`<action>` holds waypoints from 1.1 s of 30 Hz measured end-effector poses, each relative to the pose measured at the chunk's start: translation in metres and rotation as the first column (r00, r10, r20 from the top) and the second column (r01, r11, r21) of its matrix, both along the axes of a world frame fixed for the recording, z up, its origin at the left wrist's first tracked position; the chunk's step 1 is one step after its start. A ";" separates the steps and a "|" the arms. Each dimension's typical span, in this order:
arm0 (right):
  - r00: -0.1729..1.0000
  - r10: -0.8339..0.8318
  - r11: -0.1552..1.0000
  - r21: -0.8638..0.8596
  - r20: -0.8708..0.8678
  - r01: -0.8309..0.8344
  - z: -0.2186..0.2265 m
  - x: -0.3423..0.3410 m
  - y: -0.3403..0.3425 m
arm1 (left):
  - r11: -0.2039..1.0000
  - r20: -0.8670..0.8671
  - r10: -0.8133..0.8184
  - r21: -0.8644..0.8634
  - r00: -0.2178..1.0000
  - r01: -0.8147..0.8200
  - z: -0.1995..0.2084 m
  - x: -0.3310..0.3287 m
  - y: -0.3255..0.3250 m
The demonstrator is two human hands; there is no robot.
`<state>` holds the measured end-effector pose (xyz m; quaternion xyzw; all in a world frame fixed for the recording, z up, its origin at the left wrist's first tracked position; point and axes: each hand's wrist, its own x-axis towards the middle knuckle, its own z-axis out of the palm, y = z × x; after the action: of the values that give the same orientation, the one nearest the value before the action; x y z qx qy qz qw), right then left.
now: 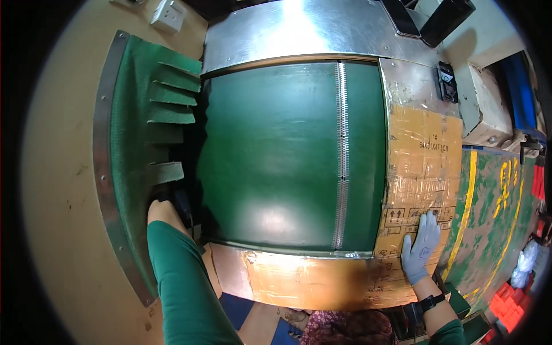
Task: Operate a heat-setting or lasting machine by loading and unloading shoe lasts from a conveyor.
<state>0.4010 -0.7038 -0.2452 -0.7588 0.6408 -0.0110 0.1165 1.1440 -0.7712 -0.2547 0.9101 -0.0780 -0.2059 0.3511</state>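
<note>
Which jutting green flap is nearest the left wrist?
The lowest jutting flap in view, just above the left wrist; the other flaps sit higher along the green curtain.

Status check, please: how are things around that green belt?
Grey-gloved right hand on brown taped cardboard. Left hand hidden beside slit green curtain. Flat green belt, toothed metal seam.

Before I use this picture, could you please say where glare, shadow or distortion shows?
In the head view, glare whitens part of the metal panel; softer shine marks the green belt; the left hand is partly lost in shadow there, and the riveted strip bows near the rim.
</note>
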 end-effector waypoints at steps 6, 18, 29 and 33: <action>1.000 0.002 0.998 -0.068 0.029 0.000 -0.003 0.003 0.003 | 0.990 0.073 -0.144 0.014 0.987 0.144 -0.004 -0.085 -0.016; 0.715 -0.178 0.898 0.408 0.676 -0.163 0.108 0.063 -0.038 | 0.784 -0.531 -0.568 -0.581 0.629 0.218 0.174 -0.352 0.170; 0.682 -0.399 -0.248 0.644 0.613 -0.724 0.256 0.261 0.229 | 0.677 -0.364 -0.670 0.057 0.647 0.733 0.314 -0.336 0.532; 0.656 -0.267 -0.328 0.573 0.706 -0.751 0.266 0.323 0.328 | 0.930 0.313 -0.345 0.242 0.885 0.277 0.432 -0.345 0.643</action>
<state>0.7236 -0.3761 0.0205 -0.4309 0.0839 0.2713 0.8565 0.7987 -0.1282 0.1778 0.9368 -0.2645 -0.1012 0.2053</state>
